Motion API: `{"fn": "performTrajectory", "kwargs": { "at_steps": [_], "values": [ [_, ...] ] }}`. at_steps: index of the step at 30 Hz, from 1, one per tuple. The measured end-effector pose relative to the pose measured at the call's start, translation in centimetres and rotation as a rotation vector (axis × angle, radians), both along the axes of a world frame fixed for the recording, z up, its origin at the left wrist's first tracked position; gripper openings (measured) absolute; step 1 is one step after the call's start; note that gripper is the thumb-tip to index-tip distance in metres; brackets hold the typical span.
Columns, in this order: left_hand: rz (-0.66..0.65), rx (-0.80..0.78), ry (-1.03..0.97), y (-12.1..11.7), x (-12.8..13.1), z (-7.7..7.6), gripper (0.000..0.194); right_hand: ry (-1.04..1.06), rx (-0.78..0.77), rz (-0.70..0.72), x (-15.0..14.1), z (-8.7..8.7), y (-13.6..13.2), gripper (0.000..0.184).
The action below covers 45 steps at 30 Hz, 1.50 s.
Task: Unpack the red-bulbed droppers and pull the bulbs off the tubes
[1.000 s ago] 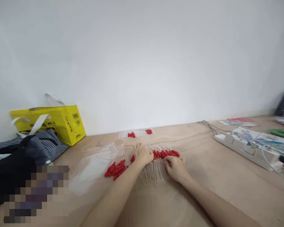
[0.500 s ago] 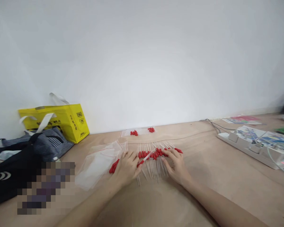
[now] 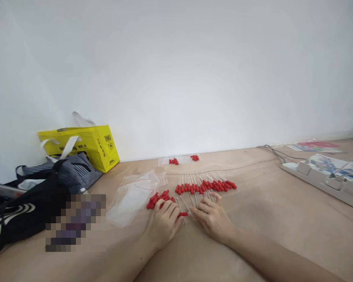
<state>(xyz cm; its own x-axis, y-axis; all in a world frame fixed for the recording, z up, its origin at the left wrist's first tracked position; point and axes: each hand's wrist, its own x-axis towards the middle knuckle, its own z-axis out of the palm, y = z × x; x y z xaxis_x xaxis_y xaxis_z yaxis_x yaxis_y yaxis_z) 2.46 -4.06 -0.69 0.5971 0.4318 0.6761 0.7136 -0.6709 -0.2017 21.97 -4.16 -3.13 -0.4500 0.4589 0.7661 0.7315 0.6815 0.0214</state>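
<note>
A red-bulbed dropper [image 3: 182,214] lies crosswise between my hands at the near side of the pile. The fingers of my left hand [image 3: 166,222] are closed at its red bulb. My right hand [image 3: 211,215] pinches the clear tube end. Just beyond, a row of droppers [image 3: 206,186] lies side by side, red bulbs towards me and clear tubes pointing to the wall. More clear tubes [image 3: 194,199] point towards me, partly hidden by my right hand. Beside my left hand is a small heap of red bulbs [image 3: 159,199], partly covered by that hand.
Clear zip bags [image 3: 132,199] lie left of the heap. Near the wall is a flat bag with red-bulbed droppers [image 3: 182,159]. A power strip [image 3: 320,186] with cables stands right. A yellow bag [image 3: 88,147], a striped bag [image 3: 76,170] and a black bag [image 3: 26,211] are left.
Both hands have drawn closer together and towards me, baring more of the row and the left heap. The dropper that slanted across the row now lies level between my hands. The view has shifted left.
</note>
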Motion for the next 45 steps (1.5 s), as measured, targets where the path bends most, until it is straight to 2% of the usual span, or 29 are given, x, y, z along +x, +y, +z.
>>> {"fn": "performTrajectory", "kwargs": {
  "at_steps": [4,9,20,26,31,35,39,42,45],
  "values": [
    [-0.077,-0.044,-0.102,-0.2,0.3,0.0,0.016,0.015,-0.025,0.034,-0.1,0.5,-0.3,0.018],
    [-0.103,-0.039,-0.168,-0.1,0.7,-0.3,0.018,0.055,0.018,0.073,-0.4,0.8,-0.6,0.016],
    [-0.141,0.000,-0.086,-0.2,0.3,-0.1,0.015,0.004,0.035,0.132,-0.1,1.1,-0.5,0.013],
    [-0.170,0.009,-0.075,-0.1,0.3,-0.3,0.018,0.026,0.087,0.140,-0.3,1.4,-0.7,0.014],
    [-0.161,0.003,-0.088,0.0,0.0,-0.3,0.020,-0.004,0.073,0.138,0.3,1.3,-0.6,0.014],
    [-0.105,0.009,-0.161,0.2,-0.9,0.1,0.023,0.081,0.002,0.017,2.6,1.5,0.3,0.018],
    [-0.052,-0.028,-0.286,0.9,-1.8,0.8,0.021,0.197,-0.218,-0.234,5.0,1.8,1.3,0.025],
    [0.088,-0.072,-0.414,2.1,-3.2,1.4,0.026,0.167,-0.383,-0.411,5.6,1.6,1.7,0.029],
    [0.268,-0.214,-0.525,3.4,-5.3,1.7,0.030,0.109,-0.509,-0.517,5.6,1.2,1.8,0.028]
  ]
}}
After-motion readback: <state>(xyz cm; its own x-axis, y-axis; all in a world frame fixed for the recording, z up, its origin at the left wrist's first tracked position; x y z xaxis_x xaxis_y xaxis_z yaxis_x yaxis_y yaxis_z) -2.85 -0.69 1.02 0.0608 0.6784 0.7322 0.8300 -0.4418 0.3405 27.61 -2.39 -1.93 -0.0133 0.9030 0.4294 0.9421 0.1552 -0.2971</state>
